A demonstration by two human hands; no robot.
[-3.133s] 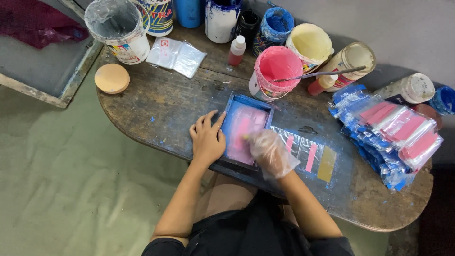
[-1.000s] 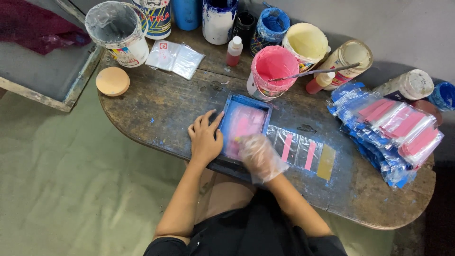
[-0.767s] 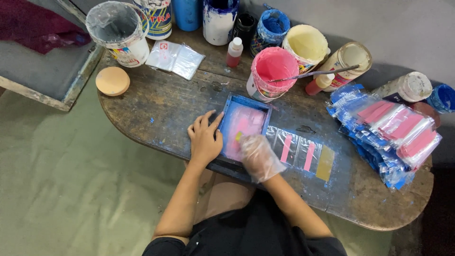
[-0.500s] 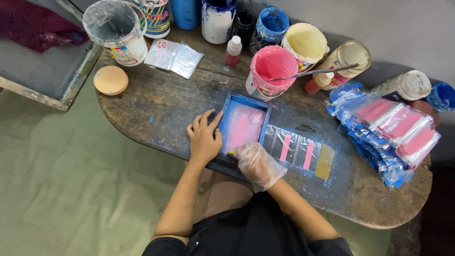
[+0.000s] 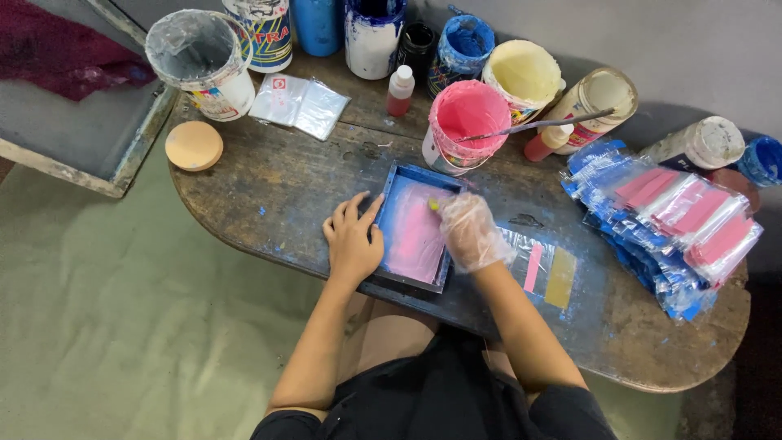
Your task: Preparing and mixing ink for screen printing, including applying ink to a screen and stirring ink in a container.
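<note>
The bare left hand lies flat, fingers spread, on the left edge of the small blue frame. The gloved right hand grips a small yellow-tipped tool on its pink screen. A pink paint pot stands just behind, on the wooden table

I see a small frame with a dark blue rim and a screen washed pale blue with a pink patch in the middle. My right hand wears a clear, whitish glove; my left hand is bare. The tabletop is dark brown wood flecked with blue. One bucket is pink inside, another cream-yellow. The stacked packets are blue-edged with pink strips.
</note>
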